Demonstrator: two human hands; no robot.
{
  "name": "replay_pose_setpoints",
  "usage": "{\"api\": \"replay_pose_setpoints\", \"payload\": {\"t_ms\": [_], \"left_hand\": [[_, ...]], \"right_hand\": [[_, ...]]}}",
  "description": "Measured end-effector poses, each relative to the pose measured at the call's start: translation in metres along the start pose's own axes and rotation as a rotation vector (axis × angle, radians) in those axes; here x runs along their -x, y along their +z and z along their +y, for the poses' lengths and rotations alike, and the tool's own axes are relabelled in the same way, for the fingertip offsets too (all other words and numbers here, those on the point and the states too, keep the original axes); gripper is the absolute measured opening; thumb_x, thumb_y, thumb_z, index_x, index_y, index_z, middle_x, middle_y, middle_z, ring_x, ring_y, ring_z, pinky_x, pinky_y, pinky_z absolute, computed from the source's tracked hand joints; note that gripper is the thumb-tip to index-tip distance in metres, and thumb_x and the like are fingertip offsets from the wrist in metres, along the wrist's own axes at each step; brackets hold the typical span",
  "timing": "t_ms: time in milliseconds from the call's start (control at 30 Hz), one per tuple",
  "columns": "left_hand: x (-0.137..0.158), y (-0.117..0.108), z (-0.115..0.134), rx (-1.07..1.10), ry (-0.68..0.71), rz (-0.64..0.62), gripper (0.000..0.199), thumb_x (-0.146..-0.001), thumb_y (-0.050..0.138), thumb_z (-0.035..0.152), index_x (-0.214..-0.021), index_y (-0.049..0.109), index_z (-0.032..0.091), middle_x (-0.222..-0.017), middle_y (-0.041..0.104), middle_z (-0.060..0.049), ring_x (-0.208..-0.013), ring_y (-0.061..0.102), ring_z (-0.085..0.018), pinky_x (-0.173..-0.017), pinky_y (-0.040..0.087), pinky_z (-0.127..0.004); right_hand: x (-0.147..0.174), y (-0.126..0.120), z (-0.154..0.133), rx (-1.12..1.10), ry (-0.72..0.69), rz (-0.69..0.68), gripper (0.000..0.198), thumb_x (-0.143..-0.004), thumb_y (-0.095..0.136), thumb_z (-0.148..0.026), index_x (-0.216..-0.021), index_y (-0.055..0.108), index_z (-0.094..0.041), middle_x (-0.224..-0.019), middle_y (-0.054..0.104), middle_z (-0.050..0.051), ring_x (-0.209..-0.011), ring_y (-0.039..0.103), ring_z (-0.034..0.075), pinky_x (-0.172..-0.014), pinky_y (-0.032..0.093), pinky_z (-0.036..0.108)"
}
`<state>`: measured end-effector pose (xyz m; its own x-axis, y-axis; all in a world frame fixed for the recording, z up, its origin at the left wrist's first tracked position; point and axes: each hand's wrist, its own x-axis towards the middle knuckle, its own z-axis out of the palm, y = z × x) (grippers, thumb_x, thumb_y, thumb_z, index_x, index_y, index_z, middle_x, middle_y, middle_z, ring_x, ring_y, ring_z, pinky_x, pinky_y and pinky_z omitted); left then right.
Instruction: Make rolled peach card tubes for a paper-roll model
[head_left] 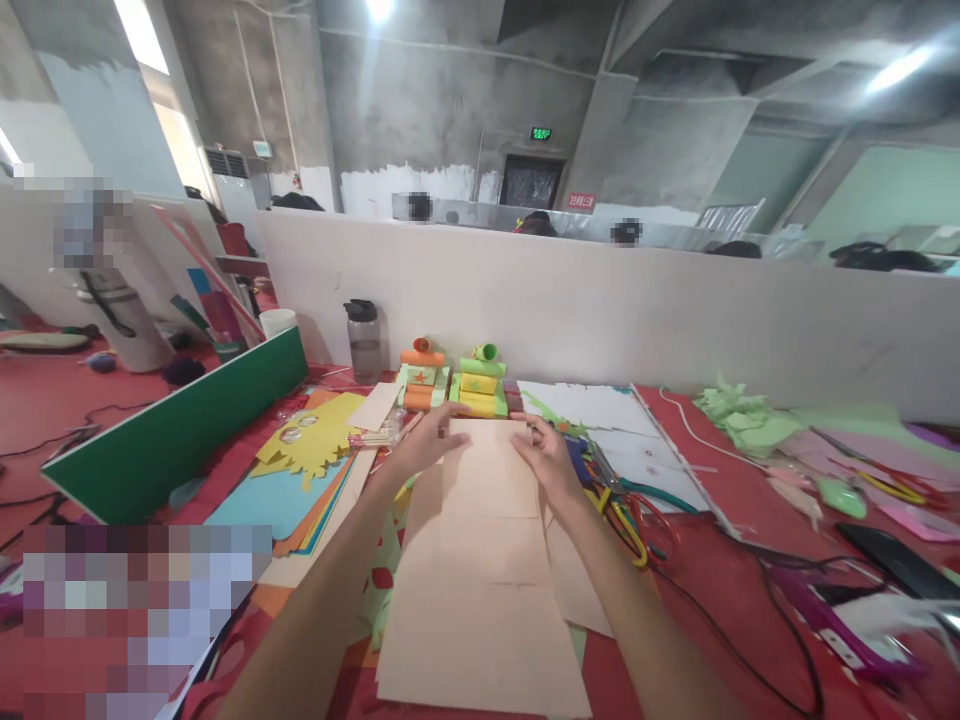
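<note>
A smaller beige sheet of paper [491,470] lies over a larger beige sheet [480,640] in front of me. My left hand [433,442] pinches the smaller sheet at its far left corner, thumb on top. At the far right corner my right hand [546,455] grips the same sheet, its thumb also on top. Just beyond my fingers stand two small rolled-paper models, an orange one [422,378] and a yellow-green one [482,385]. Scissors with yellow handles [619,520] lie right of my right hand.
Coloured paper sheets [281,500] and yellow cut-outs [319,430] lie at left, near a green divider [187,430]. A dark bottle [364,342] stands by the white partition [600,310]. White sheets [637,440], cables, green scraps [742,420] and a black phone [892,560] are at right.
</note>
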<state>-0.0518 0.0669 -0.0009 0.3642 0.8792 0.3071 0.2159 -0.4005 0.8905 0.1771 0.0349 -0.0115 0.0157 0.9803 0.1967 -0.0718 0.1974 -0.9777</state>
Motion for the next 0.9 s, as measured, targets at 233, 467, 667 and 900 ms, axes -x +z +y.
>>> {"api": "replay_pose_setpoints", "payload": {"t_ms": [233,467,667,900], "left_hand": [[0.000,0.038,0.004,0.416,-0.110,0.204,0.064,-0.078,0.069,0.028,-0.137,0.045,0.023,-0.078,0.053,0.002,-0.060,0.046,-0.008,-0.053,0.036,-0.018],[0.000,0.046,0.010,0.458,-0.083,0.218,0.064,-0.081,0.065,0.027,-0.140,0.040,0.022,-0.063,0.039,0.009,-0.047,0.028,-0.005,-0.044,0.023,-0.017],[0.004,0.044,0.011,0.392,-0.054,0.174,0.062,-0.083,0.064,0.028,-0.140,0.041,0.024,-0.064,0.030,0.008,-0.050,0.027,-0.007,-0.045,0.025,-0.019],[0.004,0.048,0.008,0.331,-0.029,0.183,0.053,-0.088,0.058,0.040,-0.136,0.046,0.023,-0.066,0.031,0.007,-0.053,0.028,-0.009,-0.048,0.029,-0.020]], "right_hand": [[-0.010,-0.007,0.011,0.085,-0.170,0.152,0.041,-0.075,0.071,-0.035,-0.114,0.061,-0.025,-0.091,0.072,0.005,-0.074,0.066,0.022,-0.063,0.052,0.032],[-0.009,-0.005,0.011,0.263,-0.240,0.175,0.036,-0.079,0.066,-0.039,-0.112,0.063,-0.023,-0.098,0.070,0.004,-0.082,0.064,0.021,-0.070,0.051,0.032],[-0.008,-0.005,0.007,0.309,-0.268,0.204,0.035,-0.079,0.064,-0.044,-0.106,0.066,-0.022,-0.091,0.070,0.004,-0.084,0.063,0.024,-0.072,0.050,0.035],[-0.006,-0.006,0.004,0.360,-0.292,0.214,0.034,-0.078,0.066,-0.046,-0.101,0.068,-0.022,-0.092,0.072,0.006,-0.086,0.064,0.027,-0.071,0.049,0.035]]}}
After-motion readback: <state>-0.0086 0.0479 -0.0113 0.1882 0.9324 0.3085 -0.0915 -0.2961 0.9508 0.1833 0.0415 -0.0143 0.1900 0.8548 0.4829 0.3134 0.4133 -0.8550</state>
